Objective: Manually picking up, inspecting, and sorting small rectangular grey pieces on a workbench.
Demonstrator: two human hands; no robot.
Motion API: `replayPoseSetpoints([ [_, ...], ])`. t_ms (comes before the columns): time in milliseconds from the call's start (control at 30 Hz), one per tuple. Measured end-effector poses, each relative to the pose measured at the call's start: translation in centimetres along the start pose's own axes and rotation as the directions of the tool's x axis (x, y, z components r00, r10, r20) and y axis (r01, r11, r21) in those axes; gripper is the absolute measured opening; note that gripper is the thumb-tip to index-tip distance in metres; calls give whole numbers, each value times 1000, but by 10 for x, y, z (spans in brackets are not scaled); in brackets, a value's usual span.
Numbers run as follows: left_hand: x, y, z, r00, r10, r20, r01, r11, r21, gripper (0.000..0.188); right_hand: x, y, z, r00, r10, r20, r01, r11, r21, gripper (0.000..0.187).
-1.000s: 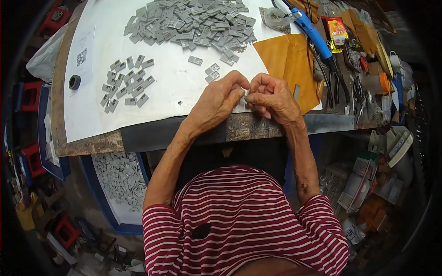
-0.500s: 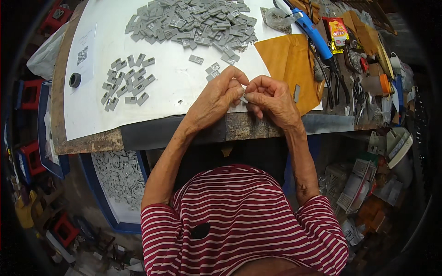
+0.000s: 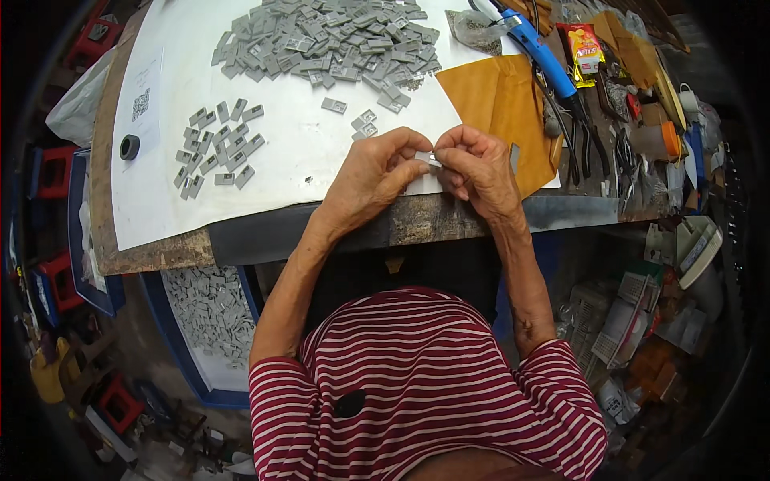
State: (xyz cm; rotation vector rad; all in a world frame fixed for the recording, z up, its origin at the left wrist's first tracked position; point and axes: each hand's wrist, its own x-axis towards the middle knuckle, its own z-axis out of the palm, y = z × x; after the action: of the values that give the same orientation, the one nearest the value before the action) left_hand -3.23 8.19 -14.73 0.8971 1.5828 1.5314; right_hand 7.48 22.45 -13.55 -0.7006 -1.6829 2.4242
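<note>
Above the near edge of the white sheet, my left hand point(image 3: 374, 171) and my right hand point(image 3: 483, 173) meet fingertip to fingertip. Pinched between them is a small grey plastic piece point(image 3: 431, 160), mostly hidden by the fingers. Beyond my left hand a few similar grey pieces point(image 3: 365, 126) lie close together, and a single one point(image 3: 334, 105) rests a little farther off. A big heap of grey pieces point(image 3: 329, 40) covers the far part of the sheet. On the left, several more pieces point(image 3: 216, 148) are spread loosely in a group.
A brown envelope point(image 3: 489, 104) lies right of the sheet. Past it are a blue electric tool point(image 3: 536, 48), dark-handled pliers point(image 3: 592, 148) and a yellow-red packet point(image 3: 584, 50). A black ring point(image 3: 129, 147) sits at left. Below the table a blue tray point(image 3: 160, 321) holds many small grey parts.
My fingers have shifted on the small grey piece and more of it shows between them. My left thumb has straightened toward the right fingertips. The view has shifted slightly.
</note>
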Motion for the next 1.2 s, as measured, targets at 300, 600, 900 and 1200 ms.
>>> replayPoseSetpoints([
  [300,-1,-2,1,984,160,-74,-142,968,209,18,0,-1,2,1000,2,3,-2,1000,-10,8],
  [600,-8,3,-15,963,241,-123,-171,894,415,17,0,8,6,997,-53,-55,46,992,-114,14],
  [900,-24,2,-65,857,323,-401,37,738,674,11,-2,9,8,994,-86,-62,77,988,-134,13],
  [1200,-34,-9,-90,833,321,-452,135,673,727,15,-3,10,5,995,-90,-51,83,989,-119,12],
])
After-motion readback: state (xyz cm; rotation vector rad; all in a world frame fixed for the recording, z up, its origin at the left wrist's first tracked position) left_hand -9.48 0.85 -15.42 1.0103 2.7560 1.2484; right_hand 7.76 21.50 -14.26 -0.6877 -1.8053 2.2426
